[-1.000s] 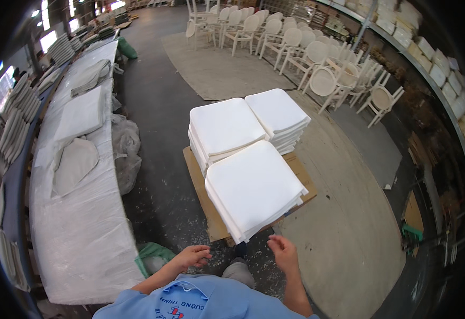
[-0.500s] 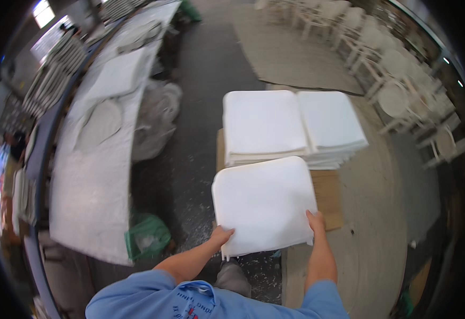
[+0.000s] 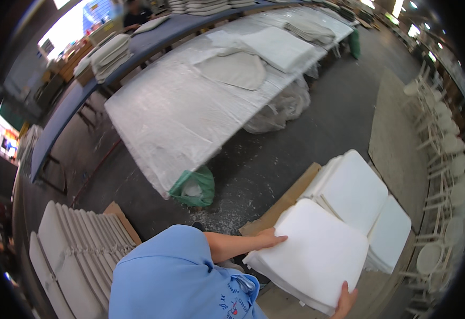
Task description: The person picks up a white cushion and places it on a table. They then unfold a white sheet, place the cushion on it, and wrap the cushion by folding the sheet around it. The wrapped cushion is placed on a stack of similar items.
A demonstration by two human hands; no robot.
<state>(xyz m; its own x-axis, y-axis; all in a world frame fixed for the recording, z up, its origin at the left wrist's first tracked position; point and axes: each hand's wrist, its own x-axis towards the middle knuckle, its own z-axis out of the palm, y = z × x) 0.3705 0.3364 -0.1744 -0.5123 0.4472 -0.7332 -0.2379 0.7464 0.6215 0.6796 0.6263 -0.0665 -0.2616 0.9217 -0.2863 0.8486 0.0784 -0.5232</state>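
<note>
A white seat-shaped foam pad (image 3: 317, 247) lies in front of me at the lower right, with more layers showing under its near edge. My left hand (image 3: 270, 238) grips its left side, thumb on top and fingers hidden beneath. At the near right corner, my right hand (image 3: 345, 301) holds the edge the same way. Just beyond are two more stacks of white foam pads, a taller-looking one (image 3: 353, 183) and another (image 3: 393, 231) to its right. Whether the held pads rest on something is hidden from view.
A long table covered in shiny plastic sheet (image 3: 163, 111) runs along the left, bearing a grey cushion cover (image 3: 235, 70) and white foam (image 3: 279, 47). A green bag (image 3: 194, 187) hangs at its near corner. Grey cushions (image 3: 83, 239) are stacked at lower left; white chairs (image 3: 447, 186) line the right.
My view has swung left, so the table and grey cushions come into sight and the pads appear farther right. Both hands still grip the foam pads.
</note>
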